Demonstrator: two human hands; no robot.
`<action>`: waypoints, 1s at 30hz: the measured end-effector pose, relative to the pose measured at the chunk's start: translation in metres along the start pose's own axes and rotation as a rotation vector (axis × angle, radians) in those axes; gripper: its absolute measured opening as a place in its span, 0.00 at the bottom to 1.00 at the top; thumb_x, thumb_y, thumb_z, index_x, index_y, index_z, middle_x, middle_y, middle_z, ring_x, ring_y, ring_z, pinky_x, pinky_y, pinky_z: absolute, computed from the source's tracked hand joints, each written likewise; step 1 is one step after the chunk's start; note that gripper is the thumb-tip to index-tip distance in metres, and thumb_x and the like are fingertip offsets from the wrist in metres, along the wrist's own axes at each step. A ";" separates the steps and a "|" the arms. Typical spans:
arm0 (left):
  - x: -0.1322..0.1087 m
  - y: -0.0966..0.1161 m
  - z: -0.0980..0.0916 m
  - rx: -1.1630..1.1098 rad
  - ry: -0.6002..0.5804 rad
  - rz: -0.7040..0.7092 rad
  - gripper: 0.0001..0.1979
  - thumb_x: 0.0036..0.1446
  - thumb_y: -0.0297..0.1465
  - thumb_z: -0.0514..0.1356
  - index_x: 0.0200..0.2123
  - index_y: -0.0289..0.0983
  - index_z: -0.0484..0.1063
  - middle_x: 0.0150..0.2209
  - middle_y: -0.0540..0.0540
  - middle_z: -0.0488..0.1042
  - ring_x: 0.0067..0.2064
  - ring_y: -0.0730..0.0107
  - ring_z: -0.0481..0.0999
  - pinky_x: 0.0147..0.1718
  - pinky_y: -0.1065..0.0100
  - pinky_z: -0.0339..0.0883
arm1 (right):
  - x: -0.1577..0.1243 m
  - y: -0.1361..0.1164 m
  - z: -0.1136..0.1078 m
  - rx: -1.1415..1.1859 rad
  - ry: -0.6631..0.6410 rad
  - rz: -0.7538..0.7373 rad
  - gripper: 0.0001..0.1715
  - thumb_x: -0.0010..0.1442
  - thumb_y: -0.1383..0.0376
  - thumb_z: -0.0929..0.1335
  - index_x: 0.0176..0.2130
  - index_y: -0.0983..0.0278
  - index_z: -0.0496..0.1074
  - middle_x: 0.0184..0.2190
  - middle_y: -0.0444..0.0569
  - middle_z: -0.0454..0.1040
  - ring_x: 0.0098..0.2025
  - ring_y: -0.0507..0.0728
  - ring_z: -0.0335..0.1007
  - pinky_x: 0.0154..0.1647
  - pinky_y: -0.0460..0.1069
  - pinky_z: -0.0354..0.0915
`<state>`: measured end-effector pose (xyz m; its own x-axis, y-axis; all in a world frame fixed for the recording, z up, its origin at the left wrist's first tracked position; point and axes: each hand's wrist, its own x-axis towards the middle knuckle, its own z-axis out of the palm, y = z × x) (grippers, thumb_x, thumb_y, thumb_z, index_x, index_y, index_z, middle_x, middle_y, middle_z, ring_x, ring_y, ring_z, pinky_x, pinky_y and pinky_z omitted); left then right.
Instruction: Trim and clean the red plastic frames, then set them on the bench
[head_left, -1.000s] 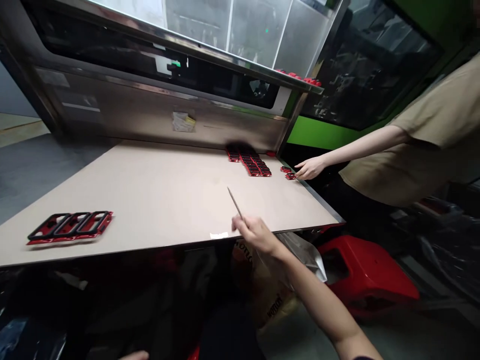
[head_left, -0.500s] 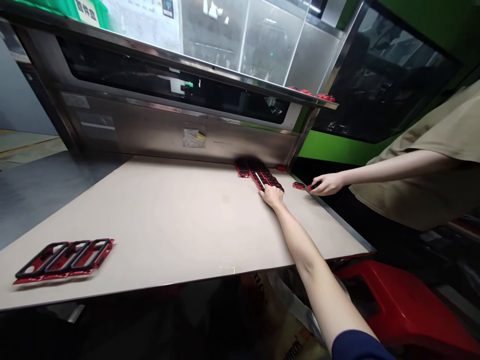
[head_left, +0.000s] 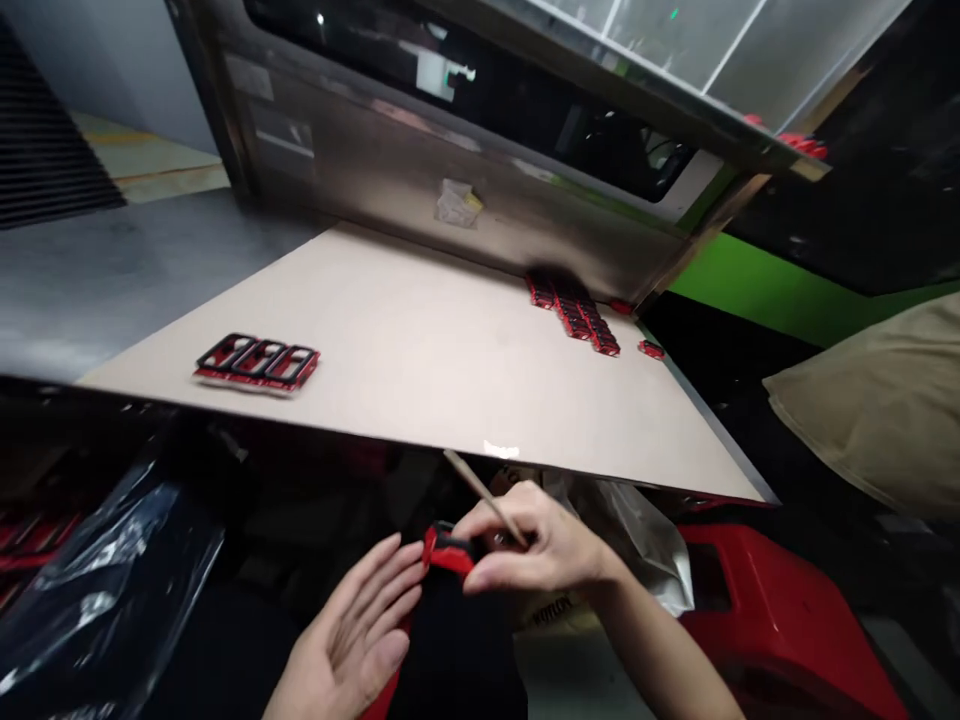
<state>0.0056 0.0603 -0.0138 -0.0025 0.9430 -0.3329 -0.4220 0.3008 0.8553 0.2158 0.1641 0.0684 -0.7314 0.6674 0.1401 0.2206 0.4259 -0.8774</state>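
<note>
My right hand [head_left: 536, 545] is closed on a small red-and-black plastic frame [head_left: 450, 552], held in front of the table's near edge. A thin pale stick [head_left: 476, 485] is also held in that hand and points up to the left. My left hand [head_left: 360, 620] is open, fingers stretched, its fingertips at the frame's left end; whether they press on it I cannot tell. On the table's left side lie three similar frames [head_left: 259, 362] side by side. Rows of more such frames [head_left: 577, 312] stand at the far right, with a single frame [head_left: 651, 349] beside them.
The pale tabletop [head_left: 420, 350] meets a metal panel [head_left: 390, 170] at the back. A red bin-like object [head_left: 795, 600] stands at lower right, near a plastic bag [head_left: 652, 540]. Dark plastic sheeting [head_left: 127, 580] lies at lower left. A person in a tan shirt [head_left: 877, 400] is at right.
My right hand has drawn back from the far rows to the table's near edge, bringing a frame and the stick. My left hand has come into view. The other person's hand has left the view.
</note>
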 end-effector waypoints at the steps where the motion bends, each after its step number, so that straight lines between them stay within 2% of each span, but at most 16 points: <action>1: -0.003 0.003 0.000 -0.042 -0.009 -0.019 0.41 0.43 0.52 0.75 0.59 0.42 0.74 0.59 0.37 0.79 0.62 0.39 0.74 0.57 0.54 0.75 | -0.003 -0.001 0.018 0.046 -0.019 -0.031 0.29 0.64 0.46 0.71 0.41 0.71 0.80 0.18 0.37 0.59 0.18 0.45 0.51 0.18 0.42 0.51; 3: -0.011 0.008 -0.003 -0.065 -0.047 -0.073 0.42 0.41 0.50 0.77 0.59 0.42 0.74 0.61 0.36 0.76 0.64 0.39 0.72 0.57 0.55 0.74 | -0.006 0.000 0.050 0.058 -0.038 -0.075 0.28 0.65 0.46 0.70 0.39 0.70 0.80 0.18 0.37 0.58 0.18 0.45 0.51 0.18 0.42 0.51; 6: -0.030 0.016 -0.013 -0.088 -0.099 -0.146 0.35 0.46 0.46 0.76 0.57 0.43 0.77 0.61 0.38 0.77 0.64 0.42 0.72 0.60 0.55 0.71 | -0.010 -0.002 0.080 0.038 -0.042 -0.091 0.26 0.65 0.46 0.70 0.37 0.66 0.79 0.18 0.38 0.61 0.19 0.47 0.54 0.20 0.43 0.52; 9: -0.047 0.020 -0.021 -0.253 -0.158 -0.251 0.29 0.53 0.44 0.73 0.57 0.46 0.77 0.59 0.42 0.79 0.64 0.43 0.73 0.62 0.53 0.68 | -0.016 -0.007 0.094 0.153 0.009 -0.059 0.20 0.65 0.50 0.72 0.41 0.64 0.79 0.19 0.38 0.65 0.19 0.47 0.56 0.21 0.43 0.55; 11: -0.056 0.018 -0.024 -0.388 -0.180 -0.281 0.25 0.57 0.44 0.70 0.57 0.47 0.78 0.58 0.45 0.80 0.65 0.48 0.71 0.63 0.57 0.66 | -0.021 -0.010 0.100 0.268 0.100 0.008 0.19 0.64 0.51 0.73 0.42 0.65 0.78 0.21 0.39 0.67 0.20 0.47 0.57 0.22 0.43 0.57; 15: -0.065 0.010 -0.026 -0.542 -0.217 -0.234 0.21 0.64 0.45 0.64 0.57 0.45 0.78 0.64 0.49 0.74 0.71 0.59 0.61 0.67 0.69 0.56 | -0.036 -0.010 0.117 0.397 0.319 0.247 0.24 0.66 0.48 0.68 0.30 0.65 0.73 0.22 0.42 0.68 0.22 0.49 0.58 0.23 0.44 0.57; 18: -0.067 0.006 -0.025 -0.590 -0.252 -0.205 0.23 0.66 0.47 0.60 0.59 0.46 0.77 0.67 0.51 0.70 0.72 0.62 0.57 0.66 0.70 0.57 | -0.045 -0.011 0.137 0.491 0.311 0.348 0.29 0.67 0.46 0.67 0.25 0.65 0.70 0.20 0.42 0.66 0.22 0.48 0.56 0.25 0.44 0.56; 21: -0.070 0.003 -0.023 -0.553 -0.237 -0.202 0.25 0.66 0.51 0.58 0.60 0.47 0.76 0.65 0.53 0.72 0.72 0.63 0.58 0.64 0.73 0.60 | -0.046 -0.016 0.155 0.577 0.288 0.364 0.29 0.66 0.44 0.67 0.27 0.64 0.71 0.23 0.42 0.67 0.25 0.49 0.60 0.31 0.46 0.62; 23: -0.073 0.002 -0.020 -0.489 -0.205 -0.197 0.26 0.64 0.52 0.60 0.59 0.49 0.76 0.65 0.54 0.73 0.73 0.60 0.57 0.66 0.69 0.59 | -0.045 -0.019 0.162 0.620 0.306 0.363 0.27 0.66 0.44 0.67 0.30 0.64 0.71 0.22 0.41 0.64 0.26 0.50 0.59 0.32 0.46 0.62; 27: -0.078 -0.004 -0.020 -0.357 -0.142 -0.194 0.29 0.53 0.51 0.70 0.58 0.51 0.77 0.65 0.50 0.73 0.72 0.45 0.58 0.69 0.52 0.53 | -0.043 -0.021 0.165 0.736 0.352 0.365 0.27 0.65 0.44 0.68 0.29 0.63 0.69 0.20 0.39 0.59 0.24 0.49 0.56 0.28 0.45 0.58; 30: -0.078 -0.009 -0.022 -0.282 -0.137 -0.224 0.34 0.45 0.46 0.76 0.57 0.50 0.77 0.63 0.45 0.76 0.69 0.40 0.63 0.68 0.50 0.55 | -0.044 -0.022 0.164 0.820 0.359 0.362 0.27 0.64 0.45 0.70 0.27 0.63 0.68 0.19 0.38 0.57 0.22 0.48 0.53 0.24 0.45 0.54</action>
<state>-0.0103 -0.0191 -0.0048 0.2310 0.8745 -0.4264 -0.6312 0.4682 0.6183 0.1376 0.0251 0.0059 -0.4367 0.8795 -0.1894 -0.2249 -0.3106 -0.9236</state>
